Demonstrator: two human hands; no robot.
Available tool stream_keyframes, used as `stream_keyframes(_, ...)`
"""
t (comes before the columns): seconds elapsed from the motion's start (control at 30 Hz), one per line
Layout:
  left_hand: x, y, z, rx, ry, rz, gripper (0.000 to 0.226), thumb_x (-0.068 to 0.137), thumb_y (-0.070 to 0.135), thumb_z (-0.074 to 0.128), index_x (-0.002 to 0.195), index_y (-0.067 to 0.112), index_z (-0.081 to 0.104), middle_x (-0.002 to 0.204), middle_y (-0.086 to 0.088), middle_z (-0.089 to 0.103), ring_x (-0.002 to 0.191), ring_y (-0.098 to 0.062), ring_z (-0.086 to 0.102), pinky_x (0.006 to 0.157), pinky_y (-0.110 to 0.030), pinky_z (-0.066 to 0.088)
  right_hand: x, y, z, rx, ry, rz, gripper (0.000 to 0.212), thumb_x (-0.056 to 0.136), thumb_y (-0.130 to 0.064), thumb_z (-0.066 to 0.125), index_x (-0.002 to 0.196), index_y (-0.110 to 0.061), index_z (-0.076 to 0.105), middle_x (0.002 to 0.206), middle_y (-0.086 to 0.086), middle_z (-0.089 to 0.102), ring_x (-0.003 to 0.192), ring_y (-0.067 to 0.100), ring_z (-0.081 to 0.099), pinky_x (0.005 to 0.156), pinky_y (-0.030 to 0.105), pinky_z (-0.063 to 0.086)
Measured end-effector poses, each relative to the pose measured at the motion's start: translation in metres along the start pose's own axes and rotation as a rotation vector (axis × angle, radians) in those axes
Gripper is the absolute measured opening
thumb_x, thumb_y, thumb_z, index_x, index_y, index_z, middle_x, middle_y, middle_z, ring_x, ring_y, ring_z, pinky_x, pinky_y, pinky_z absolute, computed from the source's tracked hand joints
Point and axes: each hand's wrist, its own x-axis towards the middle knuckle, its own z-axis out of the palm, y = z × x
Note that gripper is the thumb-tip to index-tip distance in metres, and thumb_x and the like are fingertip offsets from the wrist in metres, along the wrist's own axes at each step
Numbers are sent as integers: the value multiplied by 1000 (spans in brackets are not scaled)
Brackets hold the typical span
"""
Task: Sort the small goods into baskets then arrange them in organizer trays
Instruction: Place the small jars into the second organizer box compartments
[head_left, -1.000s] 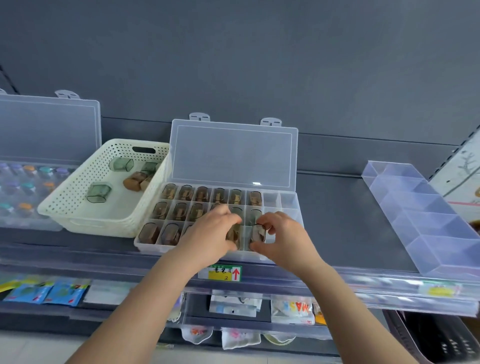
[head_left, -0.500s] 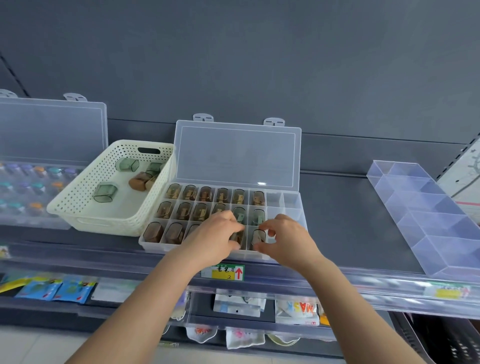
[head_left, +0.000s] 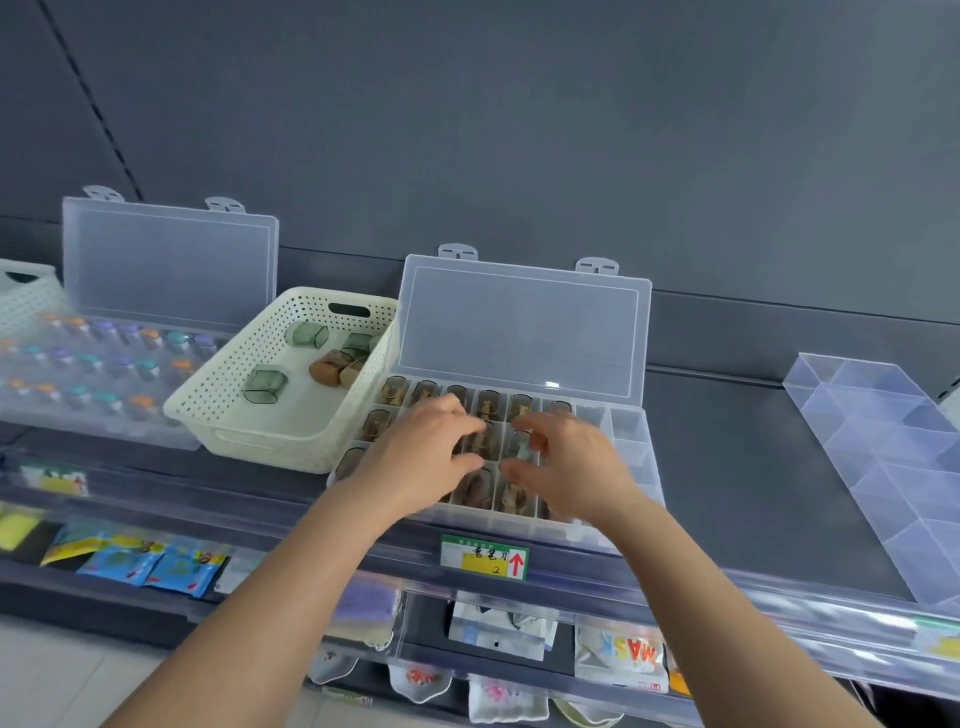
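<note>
A clear organizer tray (head_left: 631, 452) with its lid (head_left: 524, 332) up stands on the shelf. Most of its compartments hold small brown cases, and a green case (head_left: 522, 449) lies in the middle row. My left hand (head_left: 415, 457) and my right hand (head_left: 576, 467) hover side by side over the middle and front rows. Their fingers are loosely curled and spread, and I see nothing held in either. They hide several compartments. Left of the tray, a cream perforated basket (head_left: 280, 441) holds green cases (head_left: 266, 385) and brown cases (head_left: 327, 370).
A second open organizer (head_left: 104, 364) with coloured-capped items stands at the left, and part of another basket (head_left: 26, 296) is behind it. A clear divider tray (head_left: 883, 447) lies at the right. A price label (head_left: 483, 557) marks the shelf's front edge, with packets hanging below.
Both hands have let go of the cases in the front row and lifted back over the middle row, fingers spreading. The view has shifted left.
</note>
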Motion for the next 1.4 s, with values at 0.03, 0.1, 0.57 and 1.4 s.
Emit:
stream_keyframes(0.03,0,-9,-7,16,26,-22,43,94,32,56,136,24,52,126,6,50,112,-9,49,92,-24,40,7,-8,3,-5,4,-23,52,85,-43,64,132,-24,51,117,-2,60,100,15,57,83,27,49)
stream_keyframes(0.1,-2,-30,-21,49,70,-69,40,94,31,56,134,23,54,126,5,52,114,-11,49,95,-29,42,21,-25,9,-12,7,-69,54,86,-42,63,135,-25,48,122,-2,59,106,17,56,88,30,50)
stream_keyframes(0.57,21,-204,-69,384,-101,-298,24,86,2,51,106,10,60,109,-8,51,105,-26,51,87,-38,48,169,-133,69,-255,-89,-235,31,88,-39,54,109,-18,62,105,3,60,107,24,49,87,36,47)
stream_keyframes(1.4,95,-253,-38,32,-88,-201,47,79,34,70,116,13,52,114,-6,47,97,-27,56,76,-36,45,231,-149,104,-661,-243,-202,74,61,-60,75,114,-15,49,113,4,55,111,25,48,93,34,35)
